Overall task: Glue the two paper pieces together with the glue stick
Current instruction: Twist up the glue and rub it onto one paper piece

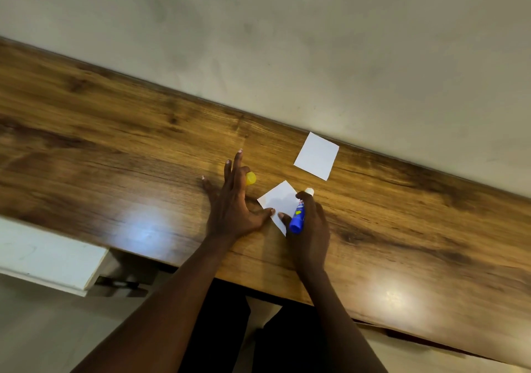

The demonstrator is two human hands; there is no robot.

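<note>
On the wooden desk [115, 148], the left hand [232, 203] lies spread flat, thumb pinning a white paper [277, 200], a yellow cap [250, 178] just beyond it. Beside it, the right hand [311, 223] grips the blue glue stick [298, 216], its tip past the paper's edge. Farther right lies the second paper [316, 155].

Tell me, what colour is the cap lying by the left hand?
Yellow. The cap lies on the table beside the left hand, seen in the head view.

Dim, soft picture; glare patches on desk [143, 229].
</note>
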